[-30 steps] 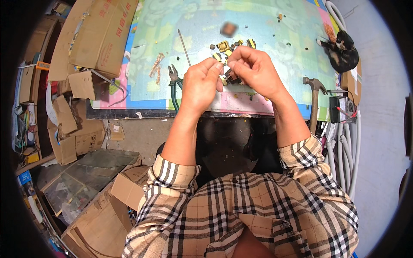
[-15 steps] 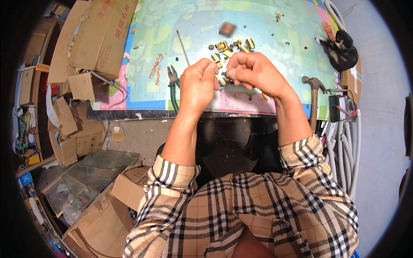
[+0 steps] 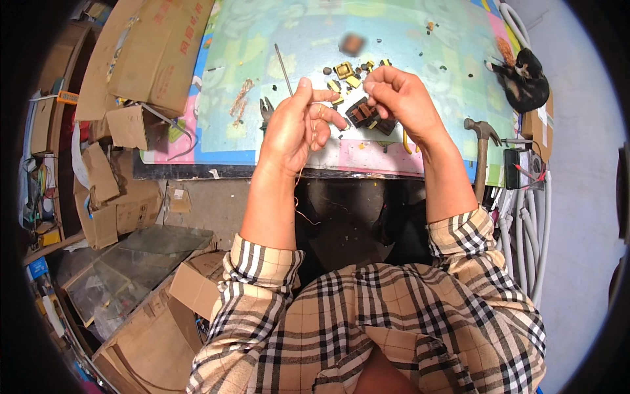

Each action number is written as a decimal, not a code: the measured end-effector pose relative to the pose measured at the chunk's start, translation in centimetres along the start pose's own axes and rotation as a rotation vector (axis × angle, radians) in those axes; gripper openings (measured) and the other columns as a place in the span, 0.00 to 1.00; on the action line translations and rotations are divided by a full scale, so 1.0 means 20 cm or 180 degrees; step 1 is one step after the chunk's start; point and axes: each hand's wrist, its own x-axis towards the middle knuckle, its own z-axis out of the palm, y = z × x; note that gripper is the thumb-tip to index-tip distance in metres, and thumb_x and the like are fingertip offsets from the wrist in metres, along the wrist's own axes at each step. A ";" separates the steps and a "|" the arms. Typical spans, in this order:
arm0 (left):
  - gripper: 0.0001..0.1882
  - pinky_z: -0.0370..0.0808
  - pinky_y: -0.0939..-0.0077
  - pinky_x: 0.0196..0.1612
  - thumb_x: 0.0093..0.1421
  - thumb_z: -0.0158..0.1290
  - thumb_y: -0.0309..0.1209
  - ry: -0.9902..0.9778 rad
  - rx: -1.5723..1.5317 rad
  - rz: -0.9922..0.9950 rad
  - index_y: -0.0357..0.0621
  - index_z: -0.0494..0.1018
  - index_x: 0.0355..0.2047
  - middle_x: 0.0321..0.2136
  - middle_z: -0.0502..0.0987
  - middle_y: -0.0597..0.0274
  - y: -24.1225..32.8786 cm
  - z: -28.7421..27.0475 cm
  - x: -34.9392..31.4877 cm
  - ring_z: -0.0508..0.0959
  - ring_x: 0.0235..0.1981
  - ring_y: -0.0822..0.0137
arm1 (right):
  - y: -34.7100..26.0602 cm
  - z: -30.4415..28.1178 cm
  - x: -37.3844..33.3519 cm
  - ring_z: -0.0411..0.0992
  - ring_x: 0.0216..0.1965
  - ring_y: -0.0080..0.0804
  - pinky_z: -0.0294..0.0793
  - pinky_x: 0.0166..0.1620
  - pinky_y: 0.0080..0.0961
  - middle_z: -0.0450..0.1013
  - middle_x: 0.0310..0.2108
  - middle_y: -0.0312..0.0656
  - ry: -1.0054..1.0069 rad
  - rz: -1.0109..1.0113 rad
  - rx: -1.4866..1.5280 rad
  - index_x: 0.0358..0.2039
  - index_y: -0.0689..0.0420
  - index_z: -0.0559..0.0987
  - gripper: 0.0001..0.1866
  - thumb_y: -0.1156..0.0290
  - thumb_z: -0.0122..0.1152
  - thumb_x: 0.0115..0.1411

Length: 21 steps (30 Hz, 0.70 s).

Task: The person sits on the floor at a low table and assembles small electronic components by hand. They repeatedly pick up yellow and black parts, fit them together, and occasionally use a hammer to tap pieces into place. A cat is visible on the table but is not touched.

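Observation:
My left hand (image 3: 298, 128) is turned palm up over the table's near side, fingers partly curled around a thin copper wire (image 3: 297, 197). The wire's loose end dangles past my wrist below the table edge. To its right my right hand (image 3: 403, 105) is closed, thumb and fingertips pinched together; what they hold is too small to make out. Between the hands, on the table, lies a dark block with brown windings (image 3: 363, 113), partly behind my right fingers. Several yellow-and-black bobbins (image 3: 344, 70) sit just beyond.
Pliers (image 3: 266, 108) and a screwdriver (image 3: 283, 65) lie by my left hand. Tangled copper strands (image 3: 241, 102) are farther left. A hammer (image 3: 481, 134) rests at the right edge, near a black-and-white cat (image 3: 528, 82). Cardboard boxes (image 3: 154, 59) stand at the left.
My left hand has turned from a fist to palm up with looser fingers, and the dangling wire now shows. My right hand has moved slightly right and up; the dark block has come into view.

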 end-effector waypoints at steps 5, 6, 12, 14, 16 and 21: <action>0.17 0.62 0.85 0.19 0.66 0.48 0.39 -0.0425 0.0552 -0.0211 0.34 0.72 0.39 0.19 0.73 0.63 -0.02 -0.03 0.01 0.66 0.16 0.76 | 0.04 -0.02 0.04 0.66 0.24 0.16 0.65 0.29 0.14 0.72 0.26 0.33 0.0194 -0.0074 0.0315 0.33 0.59 0.76 0.07 0.68 0.56 0.60; 0.15 0.62 0.84 0.21 0.65 0.49 0.37 -0.0531 0.0664 -0.0212 0.35 0.73 0.38 0.18 0.71 0.65 -0.04 -0.04 0.01 0.66 0.17 0.76 | 0.04 -0.02 0.04 0.67 0.25 0.17 0.67 0.29 0.15 0.73 0.27 0.35 0.0125 0.0010 0.0694 0.33 0.61 0.76 0.07 0.69 0.56 0.61; 0.11 0.54 0.85 0.17 0.68 0.46 0.35 -0.0785 -0.0150 -0.0672 0.39 0.68 0.33 0.15 0.60 0.75 -0.04 -0.04 0.00 0.55 0.12 0.82 | 0.08 -0.21 0.09 0.64 0.24 0.20 0.63 0.28 0.18 0.70 0.31 0.43 0.0037 0.0346 0.3409 0.37 0.70 0.72 0.07 0.78 0.52 0.61; 0.11 0.54 0.85 0.17 0.68 0.46 0.35 -0.0820 -0.0092 -0.0757 0.40 0.68 0.32 0.15 0.60 0.75 -0.05 -0.02 0.00 0.55 0.12 0.83 | 0.10 -0.31 0.10 0.62 0.22 0.18 0.60 0.27 0.17 0.66 0.29 0.41 -0.0061 0.0258 0.3911 0.39 0.72 0.70 0.08 0.80 0.52 0.61; 0.11 0.52 0.86 0.15 0.68 0.46 0.34 -0.0929 -0.0104 -0.0819 0.40 0.68 0.31 0.14 0.59 0.76 -0.05 -0.01 0.00 0.53 0.12 0.83 | 0.08 -0.36 0.08 0.61 0.22 0.17 0.59 0.26 0.16 0.65 0.31 0.41 0.0114 0.0124 0.4054 0.40 0.73 0.68 0.09 0.81 0.51 0.61; 0.11 0.48 0.87 0.13 0.68 0.46 0.34 -0.1128 -0.0140 -0.0942 0.41 0.68 0.30 0.14 0.57 0.77 -0.07 -0.03 0.01 0.51 0.11 0.83 | 0.11 -0.62 0.07 0.59 0.20 0.19 0.59 0.26 0.17 0.64 0.34 0.44 0.0668 -0.0424 0.4209 0.40 0.74 0.67 0.10 0.88 0.47 0.56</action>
